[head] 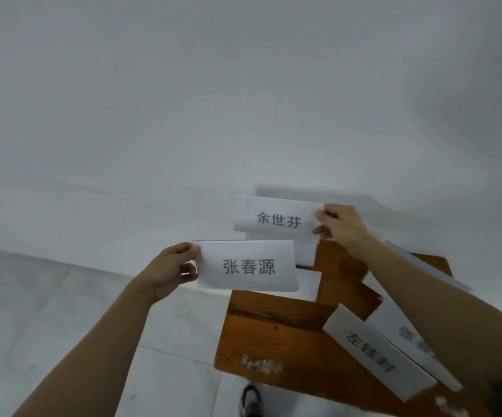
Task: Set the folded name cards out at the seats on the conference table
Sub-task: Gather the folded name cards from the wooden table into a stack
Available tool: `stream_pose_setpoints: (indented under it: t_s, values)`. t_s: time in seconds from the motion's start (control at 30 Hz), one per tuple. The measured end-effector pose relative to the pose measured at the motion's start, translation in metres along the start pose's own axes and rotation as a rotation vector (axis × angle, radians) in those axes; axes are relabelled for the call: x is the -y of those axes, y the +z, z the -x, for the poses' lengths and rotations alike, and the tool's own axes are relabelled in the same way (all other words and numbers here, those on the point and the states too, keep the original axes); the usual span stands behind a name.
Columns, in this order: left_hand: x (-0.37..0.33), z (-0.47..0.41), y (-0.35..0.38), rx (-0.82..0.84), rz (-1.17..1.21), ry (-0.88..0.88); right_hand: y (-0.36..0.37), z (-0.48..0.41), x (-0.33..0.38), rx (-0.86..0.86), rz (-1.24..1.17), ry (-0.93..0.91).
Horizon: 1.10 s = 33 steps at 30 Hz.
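Observation:
My left hand [170,270] pinches the left edge of a white folded name card [246,266] with dark printed characters, held up in front of the wall. My right hand [341,227] pinches the right edge of a second folded name card [276,219], held a little higher and farther right. Below them a small brown wooden table [276,332] carries more white cards: one [376,353] lies at the lower right with print facing up, another [409,329] beside it under my right forearm, and others [308,284] partly hidden behind the held cards.
A plain white wall [213,100] fills the upper view. Pale floor tiles [63,311] lie at the left and below. A shoe [251,400] shows at the bottom, just left of the table's near corner.

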<state>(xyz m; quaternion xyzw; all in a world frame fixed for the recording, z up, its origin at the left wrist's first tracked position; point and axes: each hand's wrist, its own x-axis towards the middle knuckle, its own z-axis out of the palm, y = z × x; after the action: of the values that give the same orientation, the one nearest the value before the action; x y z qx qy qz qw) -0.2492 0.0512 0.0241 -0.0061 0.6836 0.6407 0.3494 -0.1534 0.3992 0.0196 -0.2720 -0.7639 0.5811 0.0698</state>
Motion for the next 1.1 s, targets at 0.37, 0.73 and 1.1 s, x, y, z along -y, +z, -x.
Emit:
stream_pose_setpoints:
  t_s: [0.37,0.73,1.1]
  values:
    - [-0.05,-0.092,-0.016,-0.022,0.005,0.067,0.029,-0.042,-0.057,-0.09,0.103,0.263]
    - [-0.039,-0.149,0.058,0.016,-0.102,0.033,0.025,-0.042,-0.089,-0.04,0.766,0.257]
    - [-0.002,-0.162,0.103,-0.031,-0.153,-0.013,-0.016,-0.013,-0.121,0.138,0.726,0.335]
